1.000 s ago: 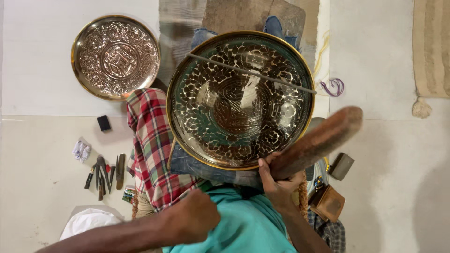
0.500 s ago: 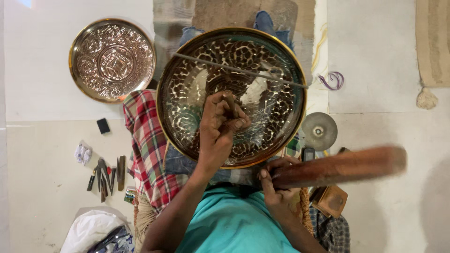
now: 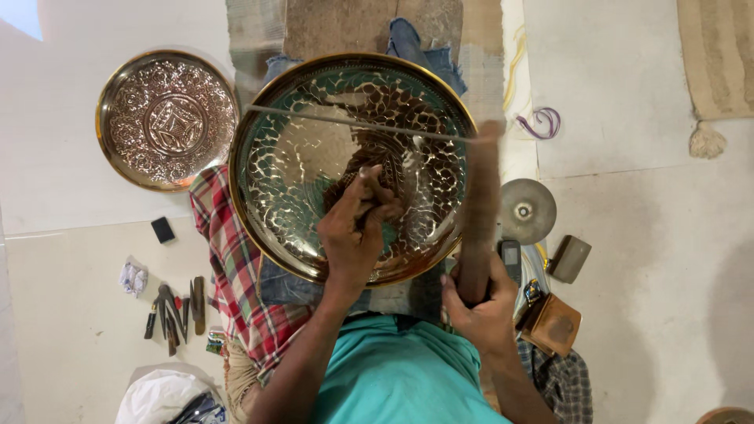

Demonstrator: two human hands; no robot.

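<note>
While gripped: two trays, one mallet

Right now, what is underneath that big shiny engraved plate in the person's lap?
Under the big engraved plate a red checked cloth and blue denim stick out at its lower left edge. What lies beneath the plate's middle is covered. The left hand rests on top.

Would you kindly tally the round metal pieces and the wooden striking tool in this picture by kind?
Large engraved trays: 1, the large engraved tray under the left hand
Smaller copper-toned plates: 1, the copper plate on the floor
Small plain metal discs: 1, the metal disc
Wooden mallets: 1, the wooden mallet in the right hand
Total: 4
</note>
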